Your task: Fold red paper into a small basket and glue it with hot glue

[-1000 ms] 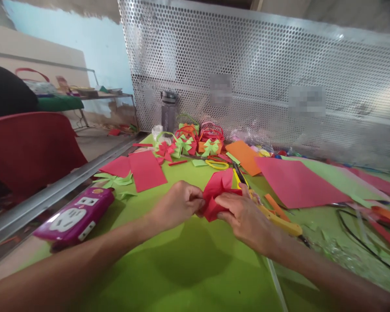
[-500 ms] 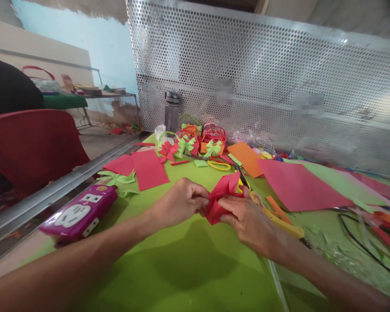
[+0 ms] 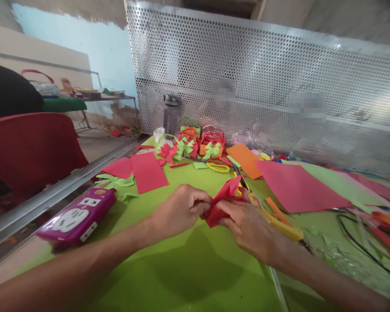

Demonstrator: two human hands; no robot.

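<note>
A folded piece of red paper [image 3: 225,190] is held above the green tabletop [image 3: 188,277], between both my hands. My left hand [image 3: 182,210] pinches its left edge with thumb and fingertips. On its right side, my right hand [image 3: 247,221] is closed round the paper, fingers lying over the front fold. Just beyond my right hand lies a yellow-handled glue gun [image 3: 284,227], partly covered by that hand. Behind the paper are yellow-handled scissors [image 3: 218,167]. Small paper baskets with bows [image 3: 211,149] stand in a group at the back.
To the left sits a purple power strip [image 3: 79,219], with red paper sheets [image 3: 148,172] and green paper bows [image 3: 115,180] behind it. Larger red [image 3: 299,186] and orange sheets [image 3: 245,161] lie right. A bottle [image 3: 170,115] stands before the perforated metal panel [image 3: 263,65]. A person sits at far left.
The red paper's upper flap looks more closed and narrower than before. Both hands keep hold of it, with only slight movement. The whole view has shifted a little.
</note>
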